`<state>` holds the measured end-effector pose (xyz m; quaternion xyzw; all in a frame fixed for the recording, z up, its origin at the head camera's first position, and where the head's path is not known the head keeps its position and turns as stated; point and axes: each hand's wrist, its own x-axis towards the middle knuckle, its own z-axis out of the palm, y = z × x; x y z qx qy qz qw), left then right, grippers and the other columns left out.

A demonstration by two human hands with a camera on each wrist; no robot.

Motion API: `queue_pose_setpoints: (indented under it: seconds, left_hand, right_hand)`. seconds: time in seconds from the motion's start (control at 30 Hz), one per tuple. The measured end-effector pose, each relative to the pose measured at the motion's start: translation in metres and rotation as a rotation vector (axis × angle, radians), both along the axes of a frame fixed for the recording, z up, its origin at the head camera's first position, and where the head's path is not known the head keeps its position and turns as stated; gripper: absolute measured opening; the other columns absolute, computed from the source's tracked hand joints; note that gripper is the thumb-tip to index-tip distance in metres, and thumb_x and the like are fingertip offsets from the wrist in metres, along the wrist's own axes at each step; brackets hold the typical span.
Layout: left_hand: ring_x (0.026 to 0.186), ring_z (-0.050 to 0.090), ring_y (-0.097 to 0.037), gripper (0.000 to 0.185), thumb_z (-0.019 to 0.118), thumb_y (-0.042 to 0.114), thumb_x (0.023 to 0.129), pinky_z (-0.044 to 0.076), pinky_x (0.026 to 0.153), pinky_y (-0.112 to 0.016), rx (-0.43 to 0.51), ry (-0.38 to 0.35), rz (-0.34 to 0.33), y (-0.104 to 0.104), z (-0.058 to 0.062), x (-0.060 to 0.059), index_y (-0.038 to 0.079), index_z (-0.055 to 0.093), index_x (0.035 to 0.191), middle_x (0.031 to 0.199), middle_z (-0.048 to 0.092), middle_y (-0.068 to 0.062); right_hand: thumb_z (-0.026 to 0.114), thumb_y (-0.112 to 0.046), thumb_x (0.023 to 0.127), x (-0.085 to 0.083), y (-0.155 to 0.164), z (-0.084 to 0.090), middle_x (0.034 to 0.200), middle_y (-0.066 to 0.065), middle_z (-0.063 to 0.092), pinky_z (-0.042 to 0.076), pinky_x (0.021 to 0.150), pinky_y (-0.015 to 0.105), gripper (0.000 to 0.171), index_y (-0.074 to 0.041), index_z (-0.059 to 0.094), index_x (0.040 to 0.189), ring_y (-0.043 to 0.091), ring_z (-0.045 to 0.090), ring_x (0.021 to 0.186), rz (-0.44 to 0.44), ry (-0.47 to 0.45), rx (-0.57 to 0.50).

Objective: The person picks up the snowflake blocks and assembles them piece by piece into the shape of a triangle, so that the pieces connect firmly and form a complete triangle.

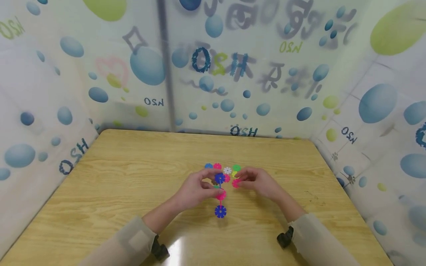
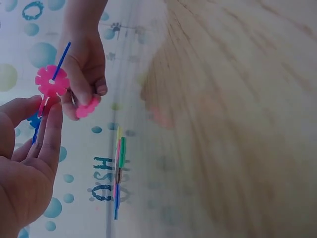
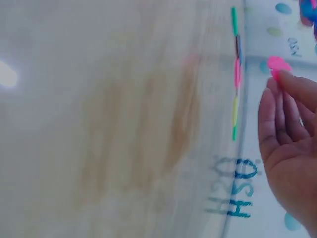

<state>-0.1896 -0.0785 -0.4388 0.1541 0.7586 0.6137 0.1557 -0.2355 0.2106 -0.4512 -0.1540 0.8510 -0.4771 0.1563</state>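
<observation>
Over the wooden table [image 1: 133, 177] my left hand [image 1: 208, 186] pinches a joined piece of snowflake discs [image 1: 220, 195]: a blue one on top, a pink one in the middle, a blue one hanging lowest. In the left wrist view the left hand's fingers [image 2: 47, 124] hold it just below its pink disc [image 2: 51, 82]. My right hand [image 1: 240, 180] pinches a single pink disc [image 1: 235, 183] right beside that piece, a little apart from it. The same single pink disc [image 3: 277, 64] shows at the right hand's fingertips [image 3: 290, 82] in the right wrist view, and also under the right hand [image 2: 84, 64] in the left wrist view.
Several loose discs [image 1: 227, 170], blue, pink, white, green and yellow, lie flat on the table just beyond the hands; they appear edge-on as a loose row of discs [image 2: 119, 168] [image 3: 236, 74] in the wrist views. Printed walls [image 1: 213, 74] close in the table on three sides.
</observation>
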Motion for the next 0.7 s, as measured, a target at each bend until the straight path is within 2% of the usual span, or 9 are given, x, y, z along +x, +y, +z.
queue_pose_setpoints:
  seconds: [0.2,0.37,0.57,0.7]
  left_hand:
    - [0.09,0.08,-0.02,0.06,0.088,0.025,0.096,0.053,0.065,-0.022,-0.003,-0.001,-0.016,0.0,0.0,0.001,0.022,0.065,0.152,0.131,0.065,-0.013]
    - [0.092,0.08,-0.02,0.062,0.089,0.031,0.096,0.045,0.058,-0.021,-0.029,-0.018,-0.036,0.0,0.001,0.001,0.018,0.066,0.152,0.131,0.067,-0.013]
    - [0.095,0.078,-0.034,0.063,0.089,0.034,0.095,0.042,0.055,-0.021,-0.021,-0.027,-0.032,0.0,0.002,0.002,0.019,0.066,0.152,0.131,0.066,-0.017]
    - [0.088,0.075,-0.035,0.063,0.088,0.032,0.096,0.039,0.053,-0.02,-0.008,-0.026,-0.03,0.0,0.003,0.002,0.018,0.065,0.153,0.131,0.066,-0.019]
  right_hand:
    - [0.078,-0.02,0.104,0.019,-0.008,0.006,0.116,0.006,0.079,0.064,0.092,0.031,0.018,-0.014,0.078,0.121,0.026,0.075,0.106,-0.044,0.065,-0.119]
    - [0.08,-0.022,0.103,0.028,-0.015,0.011,0.118,0.01,0.079,0.065,0.094,0.034,0.018,-0.012,0.077,0.118,0.039,0.075,0.11,-0.058,0.115,-0.216]
    - [0.079,-0.019,0.103,0.032,-0.021,0.015,0.115,0.011,0.079,0.064,0.09,0.027,0.014,-0.011,0.077,0.115,0.048,0.073,0.111,-0.044,0.148,-0.242]
    - [0.078,-0.016,0.104,0.033,-0.023,0.016,0.115,0.01,0.078,0.064,0.089,0.026,0.012,-0.01,0.077,0.114,0.044,0.074,0.109,-0.051,0.159,-0.242]
